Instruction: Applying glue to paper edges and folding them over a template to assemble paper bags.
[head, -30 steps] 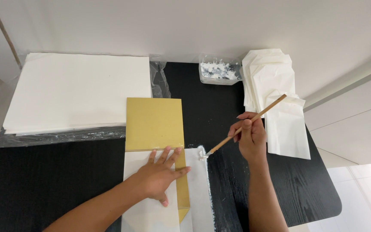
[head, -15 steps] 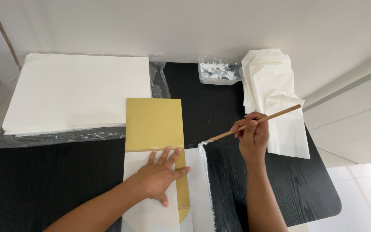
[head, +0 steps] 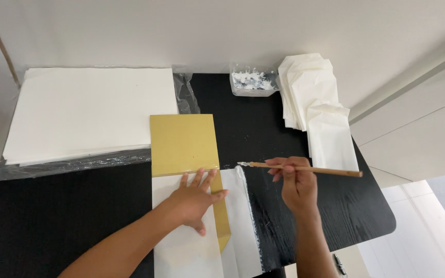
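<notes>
Matt gold card, wood-grained black table, wooden brush

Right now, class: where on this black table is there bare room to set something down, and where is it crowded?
Free: the black table left of the left hand, below the white sheet stack; also right of the right hand. Crowded: around the gold card and brush.

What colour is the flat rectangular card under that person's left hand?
Gold, a flat rectangular card, clearest in the head view.

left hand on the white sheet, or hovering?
Touching. The head view shows the left hand pressed flat, fingers spread, on the white sheet, fingertips reaching the gold card.
</notes>
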